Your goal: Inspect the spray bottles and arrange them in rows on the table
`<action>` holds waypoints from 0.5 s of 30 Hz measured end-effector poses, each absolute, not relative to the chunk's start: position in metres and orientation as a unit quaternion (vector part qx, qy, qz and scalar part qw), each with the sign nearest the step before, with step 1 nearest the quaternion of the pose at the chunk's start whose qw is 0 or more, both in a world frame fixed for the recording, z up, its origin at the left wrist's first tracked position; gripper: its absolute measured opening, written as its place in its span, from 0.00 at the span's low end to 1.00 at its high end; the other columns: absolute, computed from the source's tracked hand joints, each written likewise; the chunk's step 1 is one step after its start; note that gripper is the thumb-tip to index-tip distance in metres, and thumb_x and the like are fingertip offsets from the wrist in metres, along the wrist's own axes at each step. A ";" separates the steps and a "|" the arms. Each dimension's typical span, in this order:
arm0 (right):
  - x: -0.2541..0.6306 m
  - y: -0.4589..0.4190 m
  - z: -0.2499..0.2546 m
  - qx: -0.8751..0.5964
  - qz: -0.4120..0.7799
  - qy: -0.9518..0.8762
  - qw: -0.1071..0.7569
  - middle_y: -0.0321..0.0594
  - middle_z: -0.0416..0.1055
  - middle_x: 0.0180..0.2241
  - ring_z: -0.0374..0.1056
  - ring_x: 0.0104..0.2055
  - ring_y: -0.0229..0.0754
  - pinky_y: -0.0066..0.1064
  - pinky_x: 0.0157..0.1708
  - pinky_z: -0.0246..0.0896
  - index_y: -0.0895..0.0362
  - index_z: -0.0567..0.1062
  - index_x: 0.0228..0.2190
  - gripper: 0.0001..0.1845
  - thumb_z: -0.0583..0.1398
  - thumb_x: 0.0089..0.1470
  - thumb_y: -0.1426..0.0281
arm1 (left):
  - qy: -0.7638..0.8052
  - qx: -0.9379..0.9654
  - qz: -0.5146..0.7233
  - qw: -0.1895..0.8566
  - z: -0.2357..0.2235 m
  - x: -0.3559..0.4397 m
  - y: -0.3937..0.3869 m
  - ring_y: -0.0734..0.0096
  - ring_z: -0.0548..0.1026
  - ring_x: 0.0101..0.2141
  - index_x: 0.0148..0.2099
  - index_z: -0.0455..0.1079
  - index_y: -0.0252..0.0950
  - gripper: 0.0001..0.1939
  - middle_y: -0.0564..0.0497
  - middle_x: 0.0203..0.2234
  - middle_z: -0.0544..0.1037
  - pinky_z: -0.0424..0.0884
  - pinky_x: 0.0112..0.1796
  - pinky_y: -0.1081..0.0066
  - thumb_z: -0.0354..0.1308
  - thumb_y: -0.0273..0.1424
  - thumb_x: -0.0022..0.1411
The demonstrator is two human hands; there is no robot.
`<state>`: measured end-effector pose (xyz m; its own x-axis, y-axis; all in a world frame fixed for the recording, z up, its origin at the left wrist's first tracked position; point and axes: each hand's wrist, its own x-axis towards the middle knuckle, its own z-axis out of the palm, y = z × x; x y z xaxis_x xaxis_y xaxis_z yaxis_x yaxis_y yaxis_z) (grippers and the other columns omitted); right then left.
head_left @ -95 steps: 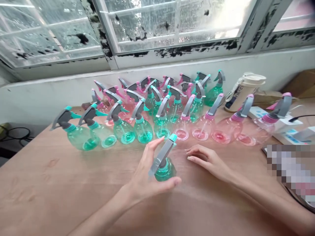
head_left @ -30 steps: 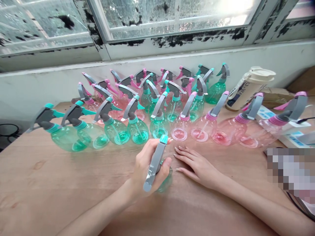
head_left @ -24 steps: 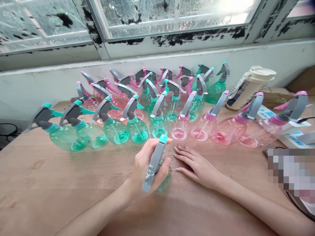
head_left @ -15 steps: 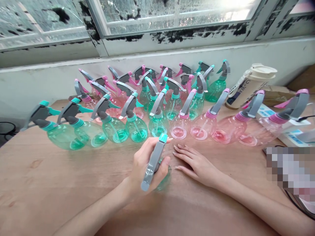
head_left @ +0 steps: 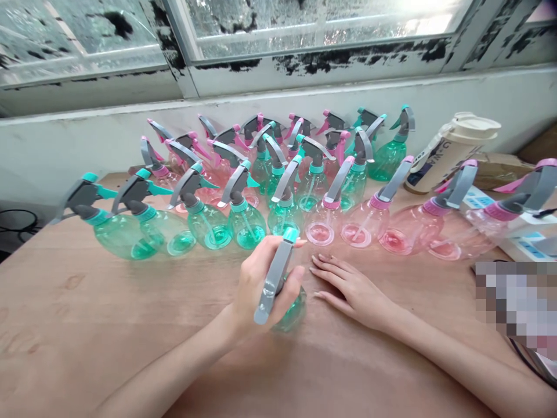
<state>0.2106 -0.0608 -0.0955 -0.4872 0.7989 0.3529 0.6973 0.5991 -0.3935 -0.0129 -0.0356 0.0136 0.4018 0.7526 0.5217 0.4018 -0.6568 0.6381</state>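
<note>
My left hand (head_left: pixel 256 284) is wrapped round the neck of a green spray bottle (head_left: pixel 293 310) with a grey and teal trigger head. Its head points away from me, and the hand hides most of the neck and part of the clear green body. My right hand (head_left: pixel 352 287) lies on the wooden table just right of that bottle, fingers stretched out and touching nothing else. Beyond both hands runs a front row of spray bottles, green ones (head_left: pixel 247 223) on the left and pink ones (head_left: pixel 321 225) on the right.
More pink and green spray bottles (head_left: pixel 387 157) crowd behind the front row, near the wall. A cream lidded tumbler (head_left: pixel 452 151) stands at the back right, by a white power strip (head_left: pixel 528 244). A blurred-out object (head_left: pixel 517 302) lies at the right edge of the wooden table (head_left: pixel 108 325).
The whole scene has shifted slightly to the right as the camera turned a little. My left hand keeps its hold on the green spray bottle; my right hand stays flat on the table.
</note>
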 end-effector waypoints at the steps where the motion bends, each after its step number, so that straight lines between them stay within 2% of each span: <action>1: 0.211 -0.061 -0.096 -0.438 0.099 -0.857 0.252 0.48 0.65 0.61 0.58 0.65 0.53 0.54 0.63 0.57 0.54 0.66 0.60 0.25 0.57 0.63 0.64 | 0.365 0.801 0.425 0.212 0.013 -0.013 -0.036 0.62 0.77 0.42 0.51 0.67 0.38 0.13 0.47 0.40 0.77 0.73 0.46 0.61 0.52 0.28 0.64; 5: 0.211 -0.061 -0.096 -0.440 0.098 -0.858 0.247 0.48 0.66 0.61 0.59 0.65 0.53 0.54 0.63 0.57 0.55 0.67 0.60 0.24 0.57 0.64 0.64 | 0.365 0.791 0.447 0.200 0.008 -0.011 -0.040 0.58 0.72 0.53 0.55 0.65 0.37 0.17 0.43 0.49 0.74 0.69 0.54 0.58 0.53 0.26 0.64; 15: 0.210 -0.061 -0.093 -0.438 0.100 -0.855 0.260 0.48 0.66 0.61 0.59 0.65 0.53 0.52 0.62 0.58 0.54 0.68 0.59 0.24 0.57 0.63 0.65 | 0.327 0.810 0.428 0.232 0.004 -0.010 -0.037 0.60 0.76 0.47 0.51 0.66 0.36 0.14 0.44 0.45 0.76 0.74 0.48 0.60 0.54 0.26 0.63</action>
<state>0.2101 -0.0606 -0.0932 -0.4810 0.8007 0.3571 0.6968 0.5964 -0.3985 -0.0104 -0.0369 0.0044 0.4190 0.7285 0.5420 0.3316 -0.6784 0.6556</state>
